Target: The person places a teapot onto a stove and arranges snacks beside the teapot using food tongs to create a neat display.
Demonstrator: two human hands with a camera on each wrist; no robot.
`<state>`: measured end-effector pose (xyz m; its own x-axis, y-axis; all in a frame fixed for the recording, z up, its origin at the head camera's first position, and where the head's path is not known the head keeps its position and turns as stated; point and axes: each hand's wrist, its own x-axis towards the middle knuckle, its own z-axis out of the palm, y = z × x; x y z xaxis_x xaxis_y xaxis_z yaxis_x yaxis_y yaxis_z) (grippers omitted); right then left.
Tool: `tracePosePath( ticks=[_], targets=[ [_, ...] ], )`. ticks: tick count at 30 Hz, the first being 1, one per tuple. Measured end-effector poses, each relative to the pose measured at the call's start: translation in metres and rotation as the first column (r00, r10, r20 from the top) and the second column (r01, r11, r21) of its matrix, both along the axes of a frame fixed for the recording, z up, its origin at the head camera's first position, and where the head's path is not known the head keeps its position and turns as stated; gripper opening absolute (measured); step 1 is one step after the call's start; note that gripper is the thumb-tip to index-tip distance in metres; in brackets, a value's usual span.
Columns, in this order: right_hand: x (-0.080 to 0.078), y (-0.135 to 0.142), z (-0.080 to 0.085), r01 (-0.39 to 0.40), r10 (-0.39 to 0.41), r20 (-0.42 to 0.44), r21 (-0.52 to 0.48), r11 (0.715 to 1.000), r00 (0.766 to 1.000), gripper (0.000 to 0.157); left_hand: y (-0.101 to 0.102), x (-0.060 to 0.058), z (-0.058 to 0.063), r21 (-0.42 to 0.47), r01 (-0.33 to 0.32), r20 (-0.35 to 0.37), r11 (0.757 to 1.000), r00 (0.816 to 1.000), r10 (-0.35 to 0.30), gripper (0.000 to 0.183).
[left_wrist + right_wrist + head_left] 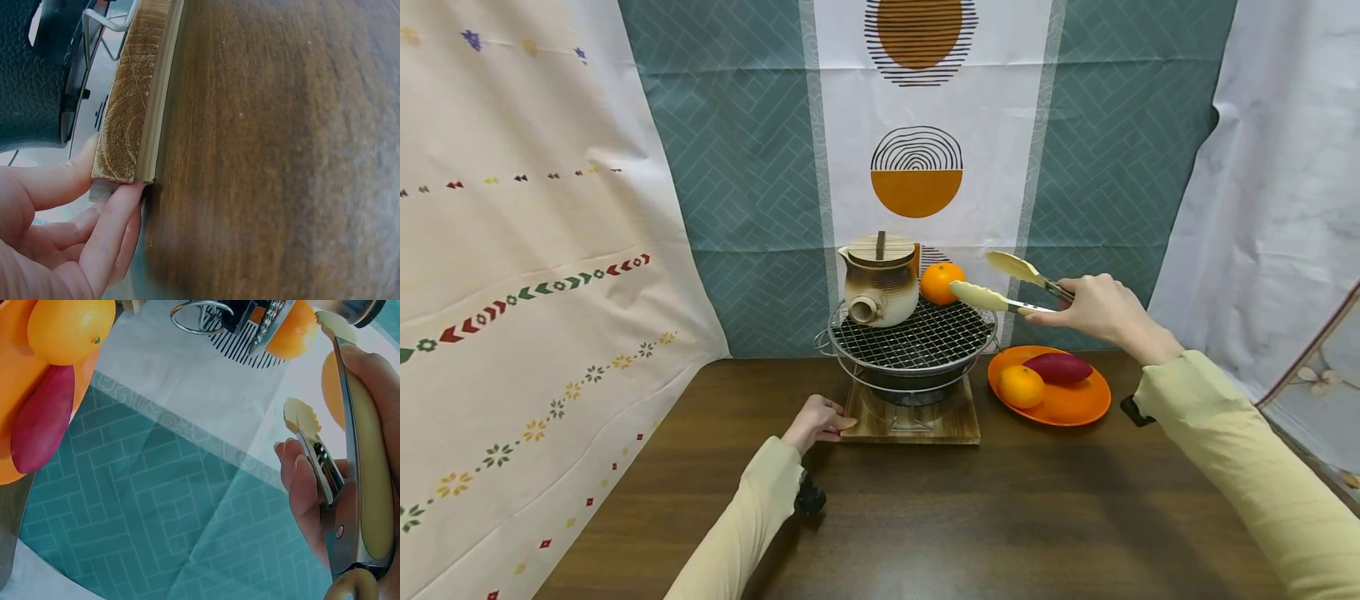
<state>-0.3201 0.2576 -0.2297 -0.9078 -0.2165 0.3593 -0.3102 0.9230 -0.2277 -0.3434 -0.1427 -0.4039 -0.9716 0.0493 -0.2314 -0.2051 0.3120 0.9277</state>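
My left hand (815,421) pinches the front left corner of a wooden board (128,103), thumb on top and fingers at its side and underside. On that board stands a round tabletop grill with a black wire rack (925,337). A clay teapot (883,292) with a wooden lid sits on the rack's left, and an orange (942,283) sits at its back. My right hand (1101,308) holds yellow-tipped tongs (369,462) in the air over the rack's right side. Their two arms are spread apart with nothing between them, one tip close to the orange.
Right of the grill, an orange plate (1078,408) holds a second orange fruit (1021,387) and a purple sweet potato (1058,368). The brown wooden table (925,517) runs back to a patterned cloth (745,167). More cloth hangs at both sides.
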Motion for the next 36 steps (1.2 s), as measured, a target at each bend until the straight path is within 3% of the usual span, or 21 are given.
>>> tracePosePath(
  ticks=[7,17,27,36],
  targets=[
    [0.007,0.010,-0.003,0.027,-0.027,-0.014,-0.029,0.999,1.000,0.055,0.000,-0.001,0.000,-0.008,0.001,0.005,1.000,1.000,-0.001,0.039],
    [0.016,0.022,-0.008,0.032,-0.033,-0.027,-0.039,0.999,0.999,0.066,0.001,-0.001,0.001,-0.003,0.007,0.007,1.000,1.000,-0.007,0.037],
    [0.025,0.030,-0.017,0.010,-0.011,-0.104,-0.009,1.000,0.995,0.050,0.000,-0.001,0.001,-0.011,0.010,0.009,1.000,1.000,-0.009,0.036],
    [0.035,0.035,-0.020,0.025,-0.027,-0.085,-0.019,1.000,0.996,0.051,0.001,0.001,0.004,-0.011,0.001,0.008,1.000,1.000,-0.001,0.035]
  ],
)
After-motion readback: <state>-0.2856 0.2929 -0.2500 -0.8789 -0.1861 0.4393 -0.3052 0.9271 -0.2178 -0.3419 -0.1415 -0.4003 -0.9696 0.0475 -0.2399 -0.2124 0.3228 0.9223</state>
